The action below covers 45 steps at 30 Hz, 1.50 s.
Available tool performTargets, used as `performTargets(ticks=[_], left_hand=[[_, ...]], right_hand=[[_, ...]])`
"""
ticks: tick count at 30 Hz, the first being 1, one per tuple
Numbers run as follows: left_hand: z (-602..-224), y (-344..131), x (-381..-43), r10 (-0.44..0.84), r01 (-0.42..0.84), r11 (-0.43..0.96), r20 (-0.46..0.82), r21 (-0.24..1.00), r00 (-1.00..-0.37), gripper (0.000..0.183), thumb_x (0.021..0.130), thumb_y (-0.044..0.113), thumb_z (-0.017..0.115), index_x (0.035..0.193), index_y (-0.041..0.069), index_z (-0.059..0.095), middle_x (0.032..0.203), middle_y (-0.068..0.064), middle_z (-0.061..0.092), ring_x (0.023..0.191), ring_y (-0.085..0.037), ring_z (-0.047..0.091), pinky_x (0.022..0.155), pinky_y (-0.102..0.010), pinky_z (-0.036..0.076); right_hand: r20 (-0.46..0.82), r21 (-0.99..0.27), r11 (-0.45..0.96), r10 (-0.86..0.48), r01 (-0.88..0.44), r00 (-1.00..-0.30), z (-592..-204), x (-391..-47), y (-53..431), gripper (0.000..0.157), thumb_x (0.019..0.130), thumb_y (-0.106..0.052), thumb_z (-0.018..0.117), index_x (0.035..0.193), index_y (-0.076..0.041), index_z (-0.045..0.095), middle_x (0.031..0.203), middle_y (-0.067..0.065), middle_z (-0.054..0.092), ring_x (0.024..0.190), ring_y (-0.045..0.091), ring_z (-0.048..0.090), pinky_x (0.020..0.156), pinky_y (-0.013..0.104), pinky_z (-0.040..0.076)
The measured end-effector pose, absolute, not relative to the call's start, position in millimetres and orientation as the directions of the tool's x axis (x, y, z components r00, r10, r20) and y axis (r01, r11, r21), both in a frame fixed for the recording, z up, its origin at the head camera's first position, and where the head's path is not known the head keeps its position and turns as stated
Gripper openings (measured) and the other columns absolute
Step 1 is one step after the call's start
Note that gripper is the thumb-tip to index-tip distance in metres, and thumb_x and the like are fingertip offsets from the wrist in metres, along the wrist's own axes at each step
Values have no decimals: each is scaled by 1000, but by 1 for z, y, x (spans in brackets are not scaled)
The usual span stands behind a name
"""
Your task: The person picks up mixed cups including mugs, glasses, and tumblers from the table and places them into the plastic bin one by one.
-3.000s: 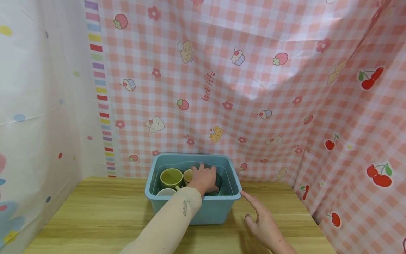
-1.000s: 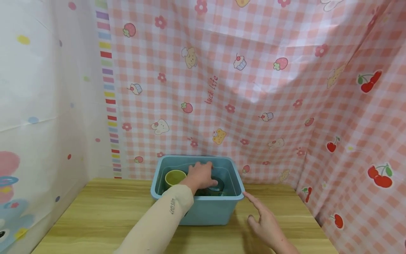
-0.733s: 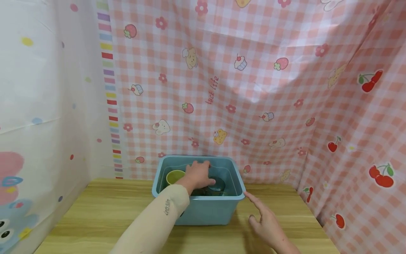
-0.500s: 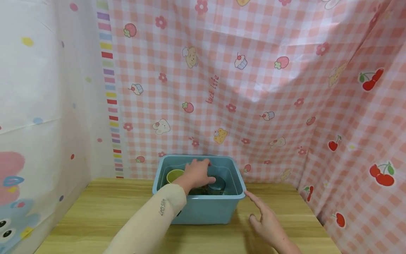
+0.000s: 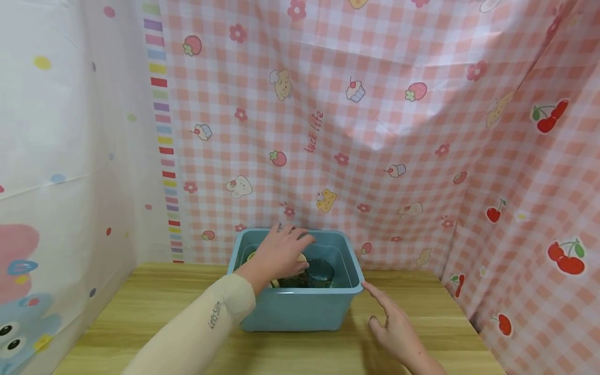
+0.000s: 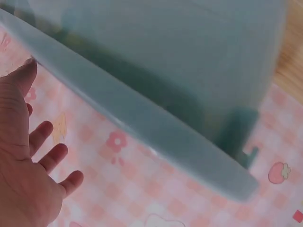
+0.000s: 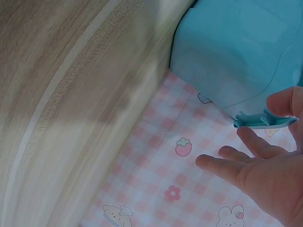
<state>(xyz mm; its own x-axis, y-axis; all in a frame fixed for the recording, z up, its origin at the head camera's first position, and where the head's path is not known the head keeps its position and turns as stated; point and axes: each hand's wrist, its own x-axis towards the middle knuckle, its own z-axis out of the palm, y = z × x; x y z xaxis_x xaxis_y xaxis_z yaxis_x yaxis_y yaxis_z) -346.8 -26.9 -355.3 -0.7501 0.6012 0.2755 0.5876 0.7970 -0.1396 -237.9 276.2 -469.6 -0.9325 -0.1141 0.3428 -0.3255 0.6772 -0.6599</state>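
A light blue plastic bin (image 5: 300,312) stands on the table with cups inside. Over its left half hovers my left hand (image 5: 276,255), fingers spread and holding nothing. Beneath that hand, the rims of a yellow-green mug (image 5: 250,256) and a pale yellow cup (image 5: 302,257) peek out, mostly hidden. A dark teal glass cup (image 5: 321,271) shows in the right part of the bin. At the front right corner, the straight index finger of my right hand (image 5: 394,325) touches the rim. In the left wrist view the left thumb (image 6: 26,73) lies close to the bin's rim.
The bin sits at the back of a wooden table (image 5: 328,354), close against a pink checked cloth (image 5: 300,130). A white patterned cloth (image 5: 61,130) hangs at the left, and a cherry-print cloth (image 5: 529,234) at the right.
My left hand has drawn back up and left from the middle of the bin, its forearm swinging left. More of the teal glass shows now. The right hand stays at the corner.
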Motion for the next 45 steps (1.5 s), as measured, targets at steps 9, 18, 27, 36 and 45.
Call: performTargets(ticks=[9,18,27,36,45], left_hand=[[-351,-59,-340,596,566,802,339,-193,-728,58,98,52,75,147,25,59,151,-3,60,143,-33,53,124,-62,39],[-354,-74,-335,588,564,805,381,-186,-714,57,99,51,75,146,23,60,151,-4,62,141,-33,55,121,-61,42],[-363,-92,-326,558,550,820,432,-158,-708,54,98,48,77,144,24,62,148,-2,65,137,-31,58,117,-59,45],[-367,-120,-315,474,499,864,456,-73,-754,60,96,48,79,145,18,62,149,-7,65,141,-37,55,120,-63,42],[-377,-156,-305,417,462,886,507,-41,-755,61,93,49,82,141,15,64,144,-9,68,134,-36,59,114,-64,45]], right_hand=[[369,-617,713,-112,-334,-923,-467,-239,274,88,90,11,66,161,-36,47,162,12,54,69,-3,49,59,24,52],[314,-672,678,-102,-297,-944,-468,-238,273,86,92,11,63,161,-36,46,166,15,49,47,-1,30,52,24,46],[326,-676,668,-108,-312,-939,-470,-238,275,86,91,12,63,161,-35,47,165,17,49,41,-3,25,42,22,41],[342,-662,675,-113,-325,-933,-469,-238,274,87,89,13,63,161,-34,47,164,18,51,42,-4,25,47,23,44],[359,-626,706,-116,-331,-926,-467,-239,274,87,88,13,64,161,-33,48,162,17,54,56,-2,41,66,24,49]])
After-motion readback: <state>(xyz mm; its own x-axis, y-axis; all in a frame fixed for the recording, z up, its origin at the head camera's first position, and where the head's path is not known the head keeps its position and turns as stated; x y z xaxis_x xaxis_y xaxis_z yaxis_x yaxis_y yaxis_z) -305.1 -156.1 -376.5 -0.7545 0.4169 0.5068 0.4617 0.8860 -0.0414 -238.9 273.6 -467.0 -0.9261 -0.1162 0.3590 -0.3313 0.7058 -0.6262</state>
